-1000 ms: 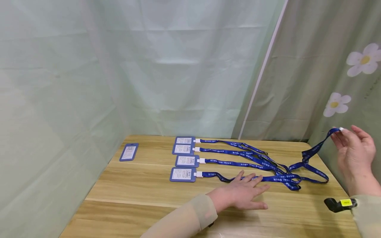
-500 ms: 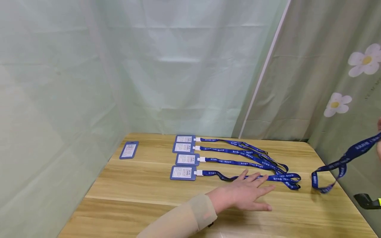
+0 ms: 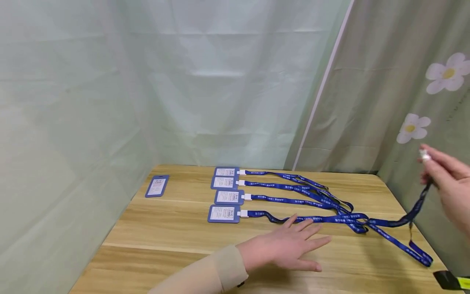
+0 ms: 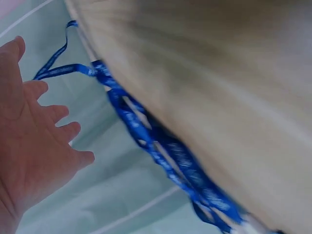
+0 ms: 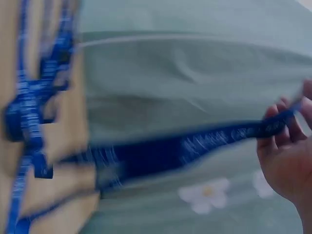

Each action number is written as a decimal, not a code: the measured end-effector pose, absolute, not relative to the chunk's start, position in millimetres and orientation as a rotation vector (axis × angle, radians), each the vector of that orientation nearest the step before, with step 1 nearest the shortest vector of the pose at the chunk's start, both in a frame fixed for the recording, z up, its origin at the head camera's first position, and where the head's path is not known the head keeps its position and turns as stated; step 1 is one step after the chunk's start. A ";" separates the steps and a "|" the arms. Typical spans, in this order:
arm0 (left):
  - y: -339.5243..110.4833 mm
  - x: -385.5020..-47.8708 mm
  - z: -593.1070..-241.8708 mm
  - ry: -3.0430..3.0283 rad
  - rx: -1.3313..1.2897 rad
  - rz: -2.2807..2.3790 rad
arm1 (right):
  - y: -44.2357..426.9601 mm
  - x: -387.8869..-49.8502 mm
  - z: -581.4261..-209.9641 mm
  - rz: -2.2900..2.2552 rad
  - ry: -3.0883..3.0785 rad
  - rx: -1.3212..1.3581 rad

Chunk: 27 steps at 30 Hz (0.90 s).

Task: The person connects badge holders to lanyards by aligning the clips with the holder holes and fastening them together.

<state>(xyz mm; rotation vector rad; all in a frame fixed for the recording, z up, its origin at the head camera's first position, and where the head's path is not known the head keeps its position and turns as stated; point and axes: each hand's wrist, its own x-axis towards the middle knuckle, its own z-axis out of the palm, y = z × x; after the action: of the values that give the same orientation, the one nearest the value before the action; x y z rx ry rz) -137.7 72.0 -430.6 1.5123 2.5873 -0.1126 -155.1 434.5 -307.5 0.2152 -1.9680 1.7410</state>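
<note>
My right hand point(image 3: 449, 179) pinches the white clip point(image 3: 424, 155) of a blue printed lanyard point(image 3: 394, 223) above the table's right end. The lanyard slants down to the tabletop, where part of it lies among other blue lanyards. In the right wrist view, its strap point(image 5: 195, 144) runs, blurred, to my fingers. My left hand point(image 3: 284, 247) is spread with straight fingers beside the nearest lanyard point(image 3: 260, 214); whether it touches the strap cannot be told. That lanyard is joined by a white clip to a blue card holder point(image 3: 223, 214).
Several clipped card holders point(image 3: 229, 197) form a column mid-table, their lanyards point(image 3: 286, 200) stretching right and overlapping. A card holder point(image 3: 157, 186) without a lanyard lies at the left on the wooden table point(image 3: 154, 232). Pale green curtains point(image 3: 220, 90) stand behind and at the sides.
My right hand drew the lanyard rightward, nearly out of the head view, then came back left; the strap's loop now lies by the other lanyards. My left hand has shifted slightly left and toward me.
</note>
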 end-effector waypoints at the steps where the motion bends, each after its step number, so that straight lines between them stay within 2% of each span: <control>1: 65.3 -137.1 -435.0 2.589 1.515 -0.117 | 426.5 -150.0 -315.5 1.595 -2.162 0.215; 5: 37.1 -136.8 -451.7 2.602 1.502 -0.113 | 395.9 -140.1 -349.5 1.101 -2.685 0.258; 15: -20.3 -135.7 -473.2 2.600 1.430 -0.001 | 325.5 -138.1 -441.6 0.809 -2.971 0.587; 22: -43.7 -137.7 -479.8 2.635 1.409 0.019 | 285.2 -137.1 -479.2 0.614 -2.930 0.768; 27: -53.6 -136.4 -478.8 2.644 1.390 0.044 | 266.7 -136.6 -490.8 0.608 -2.944 0.811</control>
<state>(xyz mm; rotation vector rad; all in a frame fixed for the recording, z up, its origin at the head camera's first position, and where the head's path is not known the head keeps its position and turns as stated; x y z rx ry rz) -136.4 -53.6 -478.8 1.3902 2.6444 0.0436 -136.6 266.7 -490.8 0.8113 -2.9435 0.6079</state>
